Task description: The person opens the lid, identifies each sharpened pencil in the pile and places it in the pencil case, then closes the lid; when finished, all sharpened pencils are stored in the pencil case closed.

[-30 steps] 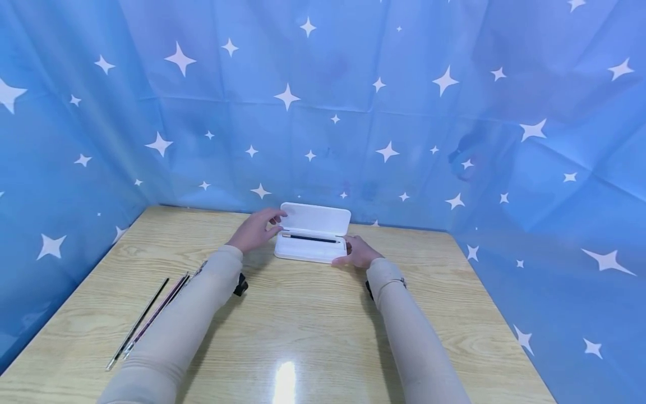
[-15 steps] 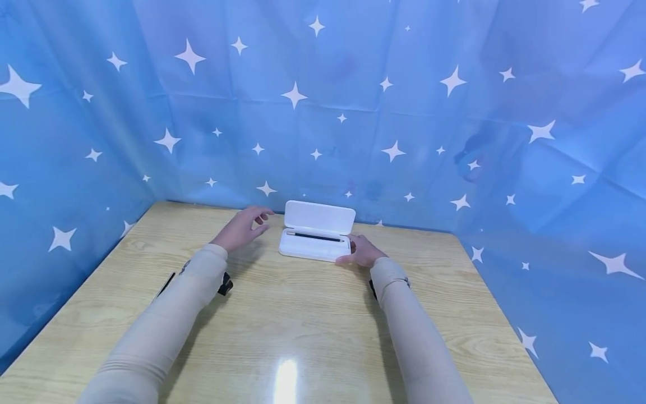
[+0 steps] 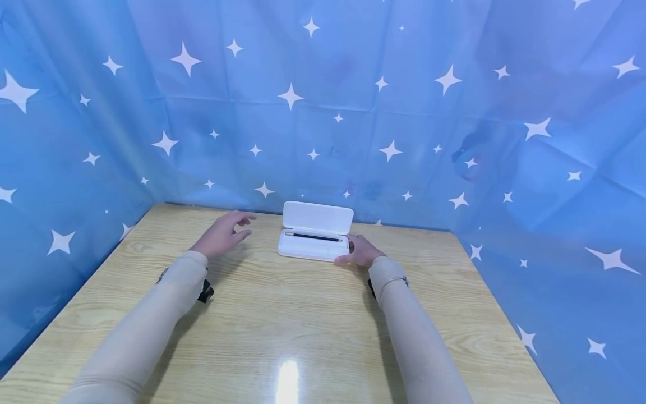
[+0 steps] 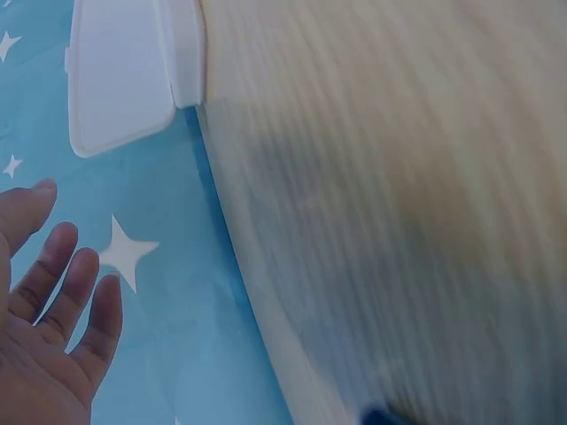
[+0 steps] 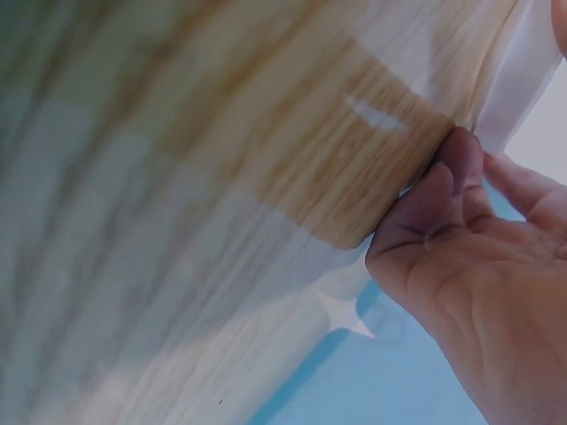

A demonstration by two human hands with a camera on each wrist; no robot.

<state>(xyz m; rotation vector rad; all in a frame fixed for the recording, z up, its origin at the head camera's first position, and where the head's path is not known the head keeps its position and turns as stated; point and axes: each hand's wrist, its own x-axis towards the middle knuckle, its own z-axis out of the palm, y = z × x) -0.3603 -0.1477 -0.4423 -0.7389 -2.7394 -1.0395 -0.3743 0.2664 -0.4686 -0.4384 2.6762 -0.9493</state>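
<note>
A white pencil case [image 3: 305, 250] lies at the back of the table, its lid [image 3: 318, 217] raised toward the curtain. Inside rests one dark pencil [image 3: 315, 237], lying lengthwise near the hinge. My right hand [image 3: 360, 252] grips the case's right end, thumb at the front corner. The right wrist view shows the curled fingers [image 5: 461, 159] low against the table beside the white case wall [image 5: 518, 80]. My left hand [image 3: 222, 233] is held over the table left of the case, fingers loosely bent and holding nothing. In the left wrist view the case [image 4: 120, 75] is apart from it.
A wood-grain table [image 3: 282, 320] spreads in front of the case. Behind and at both sides hangs a blue curtain [image 3: 343, 73] with white stars, close to the table's back edge. Light-coloured sleeves [image 3: 136, 325] cover both arms.
My left hand has drawn away leftward from the case. The left sleeve now covers the pencils that lay on the table's left side. The right hand keeps its hold on the case.
</note>
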